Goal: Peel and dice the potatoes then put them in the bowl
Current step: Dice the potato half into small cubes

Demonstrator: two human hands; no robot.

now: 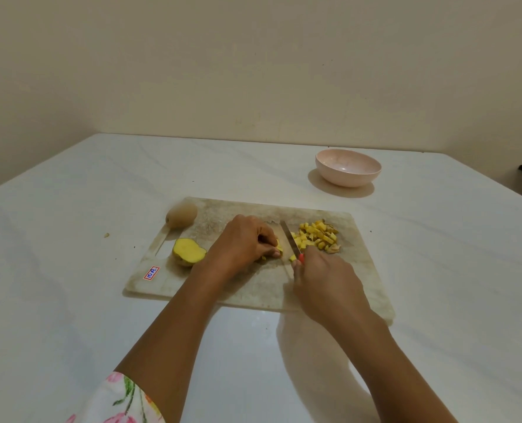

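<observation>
On the worn cutting board [253, 288], my left hand [244, 242] pinches a small yellow potato piece [279, 248] with curled fingers. My right hand [323, 279] grips a red-handled knife [290, 239], its blade standing just right of that piece. A heap of yellow potato dice [317, 236] lies beyond the blade on the board's right. A halved potato [189, 252] lies cut face up at the board's left, and a whole unpeeled potato [181, 215] sits at its far left corner. The pink bowl [348, 167] stands empty behind the board.
The board lies on a white marble table [70, 270] near its front middle. A red-bordered label [151, 273] is stuck to the board's near left corner. A small scrap [106, 235] lies on the table left of the board. A beige wall stands behind.
</observation>
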